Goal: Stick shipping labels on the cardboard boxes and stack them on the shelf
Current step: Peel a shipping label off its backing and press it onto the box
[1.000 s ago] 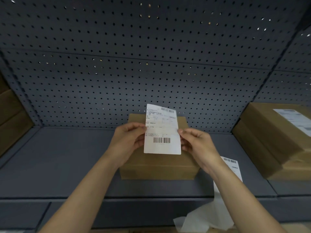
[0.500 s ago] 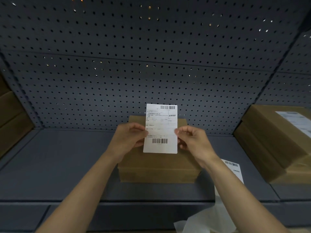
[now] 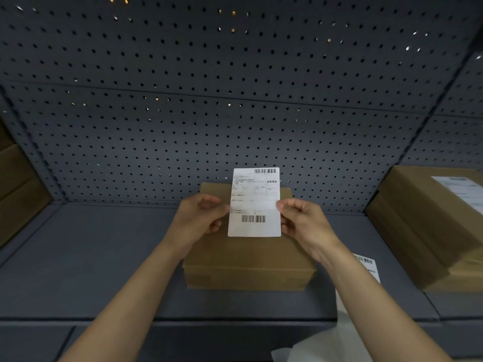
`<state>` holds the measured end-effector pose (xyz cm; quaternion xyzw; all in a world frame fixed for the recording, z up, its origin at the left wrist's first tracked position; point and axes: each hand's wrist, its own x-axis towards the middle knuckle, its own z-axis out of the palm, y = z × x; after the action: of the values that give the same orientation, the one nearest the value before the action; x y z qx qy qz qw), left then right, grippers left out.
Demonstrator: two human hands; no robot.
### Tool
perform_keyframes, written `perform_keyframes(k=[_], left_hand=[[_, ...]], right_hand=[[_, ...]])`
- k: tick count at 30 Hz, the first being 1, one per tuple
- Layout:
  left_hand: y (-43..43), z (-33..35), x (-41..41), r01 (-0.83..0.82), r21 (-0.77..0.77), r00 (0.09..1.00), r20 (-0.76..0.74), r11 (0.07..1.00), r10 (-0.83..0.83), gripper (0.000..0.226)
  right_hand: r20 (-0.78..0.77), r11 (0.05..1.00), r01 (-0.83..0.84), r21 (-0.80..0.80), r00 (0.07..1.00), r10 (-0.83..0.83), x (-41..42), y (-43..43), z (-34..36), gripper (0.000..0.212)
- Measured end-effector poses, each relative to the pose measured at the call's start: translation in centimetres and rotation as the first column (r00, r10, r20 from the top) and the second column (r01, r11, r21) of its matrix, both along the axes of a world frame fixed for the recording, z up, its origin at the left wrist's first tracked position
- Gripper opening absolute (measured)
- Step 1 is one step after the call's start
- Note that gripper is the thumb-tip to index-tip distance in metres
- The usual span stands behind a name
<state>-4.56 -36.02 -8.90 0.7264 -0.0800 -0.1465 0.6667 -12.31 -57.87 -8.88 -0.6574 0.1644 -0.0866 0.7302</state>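
Straightening from its earlier tilt, the shipping label (image 3: 254, 202) is now hanging upright over the cardboard box (image 3: 248, 259) on the shelf (image 3: 104, 257); the left hand (image 3: 201, 220) and right hand (image 3: 303, 223) are pinching its side edges, fingers curled.

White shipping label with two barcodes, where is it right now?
In the head view, the white shipping label is centre frame, pinched between the left hand and right hand over the brown cardboard box on the grey metal shelf.
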Motion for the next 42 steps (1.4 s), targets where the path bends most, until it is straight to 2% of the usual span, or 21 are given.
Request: perform_keyframes(k=[5, 8, 17, 21, 31, 42], left_hand=[[-0.2, 0.0, 0.0, 0.075, 0.046, 0.997, -0.019, 0.996, -0.074, 0.021], [-0.3, -0.3, 0.1, 0.065, 0.088, 0.998, 0.018, 0.994, -0.067, 0.011], [-0.8, -1.2, 0.5, 0.039, 0.230, 0.992, 0.106, 0.972, -0.065, 0.005], [-0.7, -1.6, 0.6, 0.035, 0.250, 0.992, 0.112, 0.968, -0.064, 0.009], [-0.5, -1.5, 0.7, 0.074, 0.301, 0.988, 0.108, 0.951, -0.111, 0.022], [-1.2, -1.7, 0.3, 0.012, 0.404, 0.973, 0.206, 0.915, -0.103, 0.020]], right_hand=[[-0.013, 1.000, -0.029, 0.011, 0.999, 0.029, 0.1, 0.0, -0.2, 0.017], [-0.024, 0.999, -0.035, 0.006, 0.999, 0.036, 0.1, 0.1, -0.5, 0.018], [-0.070, 0.991, -0.037, -0.131, 0.997, 0.028, 0.0, 0.0, -0.5, 0.020], [-0.071, 0.980, -0.043, -0.195, 0.997, 0.030, 0.2, -0.2, -0.9, 0.027], [-0.065, 0.963, -0.060, -0.264, 0.997, 0.044, 0.4, -0.3, -1.5, 0.028], [-0.065, 0.917, -0.056, -0.396, 0.997, 0.033, 0.5, -0.4, -1.7, 0.024]])
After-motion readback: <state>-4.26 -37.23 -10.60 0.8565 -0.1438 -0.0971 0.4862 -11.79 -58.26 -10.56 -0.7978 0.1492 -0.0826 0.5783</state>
